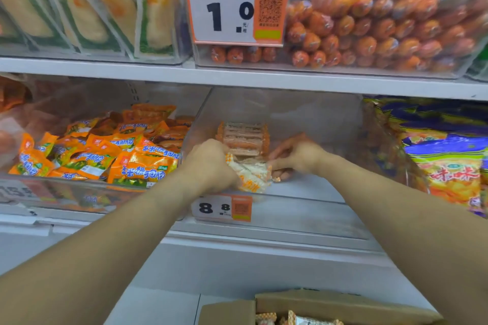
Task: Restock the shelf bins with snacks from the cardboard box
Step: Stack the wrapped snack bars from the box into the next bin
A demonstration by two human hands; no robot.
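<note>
Progress: early; clear bin (303, 187) mostly bare, one stack (244, 138) just beyond fingers.
Left hand (211, 163): curled round snack pack (250, 174).
Right hand (295, 155): pinching same pack's far edge.
Cardboard box (330, 303): well below fingers, packs remaining.

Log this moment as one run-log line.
step: placing pack | left hand: grips pack | right hand: pinches pack | place: clear bin | box: below

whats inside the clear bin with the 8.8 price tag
Inside the clear bin a stack of snack packs stands at the back, and both hands, left and right, hold another pack in front. The hands cover part of it.
</note>
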